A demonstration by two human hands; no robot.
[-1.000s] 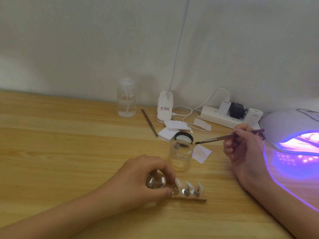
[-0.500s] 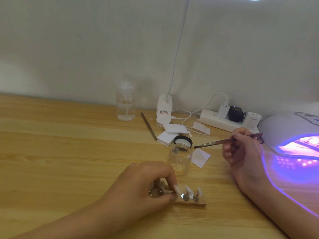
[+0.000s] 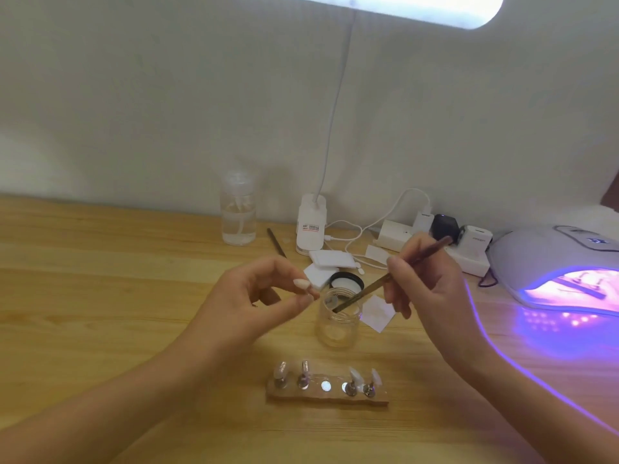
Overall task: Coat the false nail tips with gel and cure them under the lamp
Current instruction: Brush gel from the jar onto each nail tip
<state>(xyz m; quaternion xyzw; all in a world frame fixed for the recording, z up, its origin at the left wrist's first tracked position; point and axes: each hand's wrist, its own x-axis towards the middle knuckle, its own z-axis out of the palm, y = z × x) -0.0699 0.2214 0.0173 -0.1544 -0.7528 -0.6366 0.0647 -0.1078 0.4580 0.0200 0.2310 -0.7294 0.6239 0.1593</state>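
My left hand (image 3: 254, 296) pinches one pale false nail tip (image 3: 302, 284) on its small stand, raised above the table beside the jar. My right hand (image 3: 422, 289) grips a thin brown brush (image 3: 395, 277) whose tip dips into the open clear glass jar (image 3: 338, 319). A wooden holder strip (image 3: 326, 393) lies near the front edge with several nail tips standing on metal pegs and one bare middle slot. The white curing lamp (image 3: 552, 262) glows purple at the right.
The jar's black lid (image 3: 346, 282) and white pads (image 3: 330, 259) lie behind the jar. A clear pump bottle (image 3: 237, 212), a desk lamp base (image 3: 311, 226), a power strip (image 3: 435, 242) with cables and a thin stick (image 3: 276, 242) line the wall.
My left hand lifted one nail tip off the holder and raised it beside the jar. My right hand swung the brush down so its tip went into the jar.
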